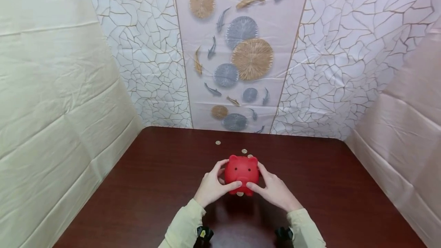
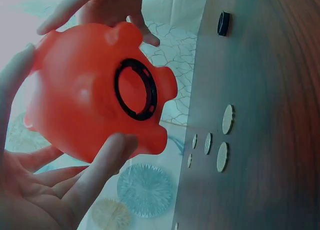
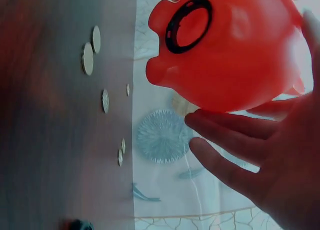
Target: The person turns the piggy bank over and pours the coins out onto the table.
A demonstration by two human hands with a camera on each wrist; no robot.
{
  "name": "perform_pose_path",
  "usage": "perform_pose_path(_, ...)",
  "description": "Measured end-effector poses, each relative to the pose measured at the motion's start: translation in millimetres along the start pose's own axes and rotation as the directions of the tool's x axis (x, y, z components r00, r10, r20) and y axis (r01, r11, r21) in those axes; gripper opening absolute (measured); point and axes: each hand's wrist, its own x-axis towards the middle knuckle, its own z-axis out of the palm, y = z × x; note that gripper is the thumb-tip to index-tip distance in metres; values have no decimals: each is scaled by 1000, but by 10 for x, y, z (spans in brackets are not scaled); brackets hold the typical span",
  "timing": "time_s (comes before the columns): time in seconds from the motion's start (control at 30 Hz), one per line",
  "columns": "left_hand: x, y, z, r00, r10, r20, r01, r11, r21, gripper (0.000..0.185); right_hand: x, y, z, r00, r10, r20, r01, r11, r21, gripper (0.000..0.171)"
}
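Both hands are on the red piggy bank (image 1: 242, 172): left hand (image 1: 211, 186) cups it from 9 o'clock, right hand (image 1: 273, 190) from 3, so neither's nearer. It's held just above the table (image 1: 144, 186), snout toward the person, open bottom hole (image 2: 135, 89) facing down. Coins (image 2: 222, 140) lie underneath; the black disc (image 2: 223, 23) is probably its plug.

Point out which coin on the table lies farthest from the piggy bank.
The lone coin at back left, nearest the fish-patterned backdrop. The other visible coins lie close behind or under the red piggy bank.
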Motion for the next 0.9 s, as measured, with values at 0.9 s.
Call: perform_pose_path(0.9,272,-252,591,994,78,81,-83,994,67,101,10,441,96,990,-122,-69,120,992,-31,106)
